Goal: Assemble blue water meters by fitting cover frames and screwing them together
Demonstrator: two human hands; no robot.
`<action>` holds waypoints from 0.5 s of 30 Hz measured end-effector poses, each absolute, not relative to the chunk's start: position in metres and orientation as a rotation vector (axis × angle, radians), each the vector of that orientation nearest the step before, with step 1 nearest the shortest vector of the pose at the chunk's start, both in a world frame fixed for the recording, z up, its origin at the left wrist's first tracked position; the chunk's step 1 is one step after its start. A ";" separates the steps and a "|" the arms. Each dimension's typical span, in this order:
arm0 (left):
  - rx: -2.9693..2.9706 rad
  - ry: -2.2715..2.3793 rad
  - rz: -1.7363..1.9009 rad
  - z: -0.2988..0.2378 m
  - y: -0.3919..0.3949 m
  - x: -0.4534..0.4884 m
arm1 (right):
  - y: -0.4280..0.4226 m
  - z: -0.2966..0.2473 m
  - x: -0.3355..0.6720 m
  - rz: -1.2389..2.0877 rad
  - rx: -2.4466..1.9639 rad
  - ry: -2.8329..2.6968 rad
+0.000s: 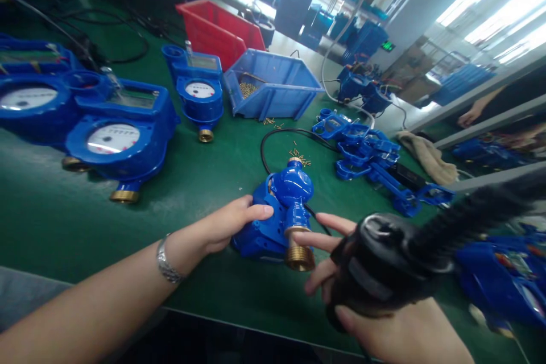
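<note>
My left hand (232, 222) grips the side of a blue water meter (294, 185) on the green bench, thumb on top. The meter lies turned over, its threaded brass end (300, 256) towards me. In my right hand (396, 324) is a black electric screwdriver (375, 264), its thick cord running off to the upper right. Two fingers of that hand reach out to the meter's brass pipe end. The tip of the screwdriver is hidden. Just behind the meter lie loose brass screws (301, 158).
Several finished-looking water meters (123, 133) stand at left. A blue bin (281, 82) with brass screws and a red bin (217, 28) stand at the back. Blue plastic housings (362, 148), a black cable (273, 133) and a cloth (429, 156) lie rightward. Another person's hand (469, 116) shows at far right.
</note>
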State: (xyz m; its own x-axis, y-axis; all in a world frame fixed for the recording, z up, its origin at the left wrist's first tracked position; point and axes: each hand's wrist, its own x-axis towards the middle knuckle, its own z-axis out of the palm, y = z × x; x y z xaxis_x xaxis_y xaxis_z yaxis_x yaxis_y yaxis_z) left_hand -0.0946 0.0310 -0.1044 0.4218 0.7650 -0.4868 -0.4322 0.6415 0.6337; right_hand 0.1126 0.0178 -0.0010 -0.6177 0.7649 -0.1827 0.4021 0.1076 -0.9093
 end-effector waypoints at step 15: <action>0.409 0.840 0.810 -0.106 0.031 -0.096 | 0.027 -0.003 0.160 1.463 -1.132 -1.818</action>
State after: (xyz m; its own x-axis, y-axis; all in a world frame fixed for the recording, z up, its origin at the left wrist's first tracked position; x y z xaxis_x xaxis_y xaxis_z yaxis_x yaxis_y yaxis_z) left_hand -0.0959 0.0311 -0.1056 0.4013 0.7700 -0.4960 -0.4680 0.6379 0.6116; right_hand 0.1595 0.0271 -0.0032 -0.5009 0.8607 -0.0910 0.2732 0.0574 -0.9602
